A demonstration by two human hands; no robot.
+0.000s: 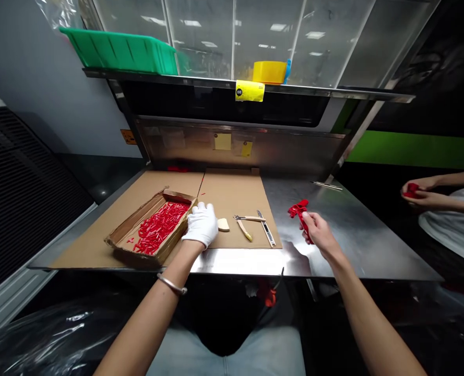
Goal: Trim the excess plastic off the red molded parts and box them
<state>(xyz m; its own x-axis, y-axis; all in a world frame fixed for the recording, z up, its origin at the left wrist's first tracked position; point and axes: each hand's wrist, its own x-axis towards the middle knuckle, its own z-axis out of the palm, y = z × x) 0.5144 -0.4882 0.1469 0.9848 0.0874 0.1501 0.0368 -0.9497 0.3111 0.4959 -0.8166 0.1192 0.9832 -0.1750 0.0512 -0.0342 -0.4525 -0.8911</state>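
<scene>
- One slack pinch could make the right hand (321, 235) drop its held red parts (299, 208)!
- Left hand (201, 224) curled, grip unclear; bumping the box (135, 216) could spill red pieces (159, 227).

Carton (171, 249), on cardboard (232, 190), left; pliers (242, 224), cutter (268, 233), to its right; bin (118, 51), cup (270, 72), on shelf (200, 81) behind.

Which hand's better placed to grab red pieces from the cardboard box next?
Left, I'd say: your left hand is at the cardboard box, while your right hand holds a red part farther away.
</scene>
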